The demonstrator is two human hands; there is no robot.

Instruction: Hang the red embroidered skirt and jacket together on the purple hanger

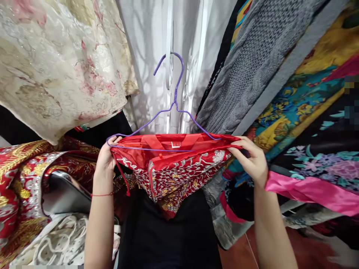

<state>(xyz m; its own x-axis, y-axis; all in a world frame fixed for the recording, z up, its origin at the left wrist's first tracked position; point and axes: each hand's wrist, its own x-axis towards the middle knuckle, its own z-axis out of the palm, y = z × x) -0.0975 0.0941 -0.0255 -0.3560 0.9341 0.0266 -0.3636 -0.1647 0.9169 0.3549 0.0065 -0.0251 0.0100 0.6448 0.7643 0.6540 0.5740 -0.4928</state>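
Observation:
I hold a red garment (179, 170) with silver and gold embroidery, stretched out between both hands at chest height. A purple wire hanger (175, 101) lies through its waist opening, hook pointing up and away. My left hand (106, 157) grips the garment's left edge together with the hanger's left end. On the right edge, my right hand (252, 158) pinches the fabric near the hanger's other end. A small white label (175, 144) shows inside the waistband. A red string bracelet (101, 194) is on my left wrist.
Hanging clothes crowd all around: cream floral brocade (56, 63) at upper left, white sheer fabric (179, 45) ahead, grey cable knit (252, 63) and colourful floral prints (308, 97) at right. Red-gold brocade (19, 179) and white lace (58, 239) pile at lower left. Red floor (252, 250) shows below.

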